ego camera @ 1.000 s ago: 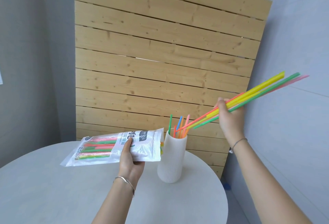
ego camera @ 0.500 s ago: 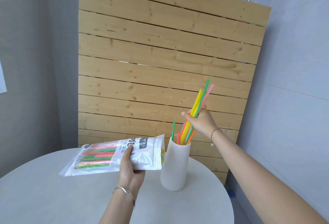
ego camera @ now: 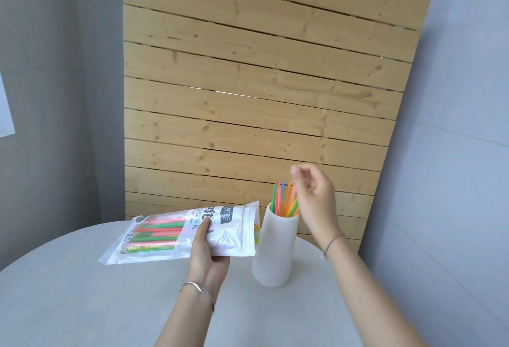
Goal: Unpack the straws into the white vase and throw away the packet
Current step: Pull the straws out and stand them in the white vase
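Several neon straws stand bunched in the ribbed white vase.

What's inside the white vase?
Colourful straws stand in the white vase: green, orange, blue and pink tops poke out. Its wall hides their lower parts and the bottom.

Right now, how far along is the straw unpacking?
Done: a bunch of straws stands in the white vase. In hand: the left hand grips the packet over the table; the right hand hovers empty by the straw tops. Left: coloured straws seemingly show inside the packet, so more to move, then bin the packet.
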`<state>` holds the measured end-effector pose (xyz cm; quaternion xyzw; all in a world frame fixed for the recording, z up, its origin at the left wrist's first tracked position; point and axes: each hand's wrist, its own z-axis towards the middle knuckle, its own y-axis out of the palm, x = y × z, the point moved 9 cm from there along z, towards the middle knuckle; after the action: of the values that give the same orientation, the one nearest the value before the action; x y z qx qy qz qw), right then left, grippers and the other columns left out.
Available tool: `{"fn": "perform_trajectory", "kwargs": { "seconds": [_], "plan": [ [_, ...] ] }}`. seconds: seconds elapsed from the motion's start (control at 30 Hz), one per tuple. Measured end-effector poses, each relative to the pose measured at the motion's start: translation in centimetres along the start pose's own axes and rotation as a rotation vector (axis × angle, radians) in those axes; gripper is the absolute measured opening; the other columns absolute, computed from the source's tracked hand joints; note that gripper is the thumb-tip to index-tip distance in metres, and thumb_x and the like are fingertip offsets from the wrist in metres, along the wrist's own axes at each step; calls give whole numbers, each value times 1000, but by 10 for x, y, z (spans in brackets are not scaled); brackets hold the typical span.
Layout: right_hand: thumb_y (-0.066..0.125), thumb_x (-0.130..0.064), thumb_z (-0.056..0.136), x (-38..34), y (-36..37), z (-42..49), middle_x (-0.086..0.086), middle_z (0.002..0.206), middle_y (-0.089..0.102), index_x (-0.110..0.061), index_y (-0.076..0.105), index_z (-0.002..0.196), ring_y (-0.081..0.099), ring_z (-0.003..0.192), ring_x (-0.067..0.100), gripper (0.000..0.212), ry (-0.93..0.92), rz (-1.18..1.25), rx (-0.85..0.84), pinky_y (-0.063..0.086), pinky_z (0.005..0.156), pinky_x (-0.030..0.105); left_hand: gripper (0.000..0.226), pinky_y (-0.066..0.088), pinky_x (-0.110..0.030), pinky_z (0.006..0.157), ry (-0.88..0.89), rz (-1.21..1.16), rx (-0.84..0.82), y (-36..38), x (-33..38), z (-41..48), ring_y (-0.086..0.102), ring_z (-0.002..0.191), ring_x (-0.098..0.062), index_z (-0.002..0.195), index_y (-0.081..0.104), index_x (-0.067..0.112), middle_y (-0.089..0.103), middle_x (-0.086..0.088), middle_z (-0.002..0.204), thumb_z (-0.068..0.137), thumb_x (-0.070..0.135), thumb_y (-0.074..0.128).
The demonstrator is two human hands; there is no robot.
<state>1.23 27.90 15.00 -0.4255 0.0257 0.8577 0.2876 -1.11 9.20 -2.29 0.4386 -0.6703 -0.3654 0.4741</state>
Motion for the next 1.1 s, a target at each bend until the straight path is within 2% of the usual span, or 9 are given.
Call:
{"fn": "perform_trajectory", "kwargs": {
  "seconds": [0.1,0.2,0.3,0.4,0.53,0.67,0.83,0.93,1.1],
  "plan": [
    [50,-27,95,30,25,-51,5,86,63,-19,61,84,54,68,0,18,217,242,-23,45,76,25,12,50,-40,93,38,43,-15,-1,3,0,66,98,-23,100,64,15,74,-5,94,91,21,60],
    [45,-28,97,70,55,-98,5,115,64,-15,64,108,61,101,13,25,563,557,15,49,91,32,20,48,-37,97,125,174,-22,0,9,-3,65,99,-22,107,65,15,72,-4,99,88,23,64],
    [36,-37,99,92,80,-122,10,132,59,-12,57,127,54,123,27,43,868,956,45,36,110,44,28,53,-36,89,260,347,-16,1,14,-11,70,96,-21,107,70,11,75,-5,103,82,23,71],
    [29,-42,100,92,88,-125,19,136,54,-11,51,134,49,127,36,51,966,1197,-2,31,112,50,28,54,-38,89,363,519,-81,13,13,-22,71,99,-22,106,70,14,76,-5,104,80,23,74],
    [36,-48,96,95,92,-134,18,131,58,-11,55,131,52,124,37,54,1015,1231,-7,32,111,54,25,53,-39,90,402,570,-131,23,13,-28,70,100,-22,101,72,18,75,-4,105,77,23,76],
    [43,-41,96,104,74,-133,8,104,70,-11,63,117,64,102,28,41,946,962,146,48,97,46,32,54,-36,86,359,513,-98,15,13,-26,71,100,-20,109,70,15,75,-5,107,79,24,74],
    [42,-27,99,87,50,-113,10,87,61,-13,51,89,58,78,20,19,542,379,79,50,68,30,31,54,-28,73,205,395,-14,-4,10,-15,71,87,-18,109,70,11,75,-5,102,81,24,71],
    [48,-18,96,77,48,-103,6,71,59,-7,52,84,54,65,16,17,399,323,0,47,57,19,29,54,-35,85,132,346,-31,-7,6,-12,70,94,-21,111,68,13,73,-6,104,84,25,68],
    [51,-19,95,65,31,-88,-7,66,63,-9,59,81,54,60,7,19,263,253,-6,43,60,25,20,52,-41,89,53,227,-49,-7,8,-9,72,89,-20,103,67,12,75,-6,96,89,25,60]
  ]
}}
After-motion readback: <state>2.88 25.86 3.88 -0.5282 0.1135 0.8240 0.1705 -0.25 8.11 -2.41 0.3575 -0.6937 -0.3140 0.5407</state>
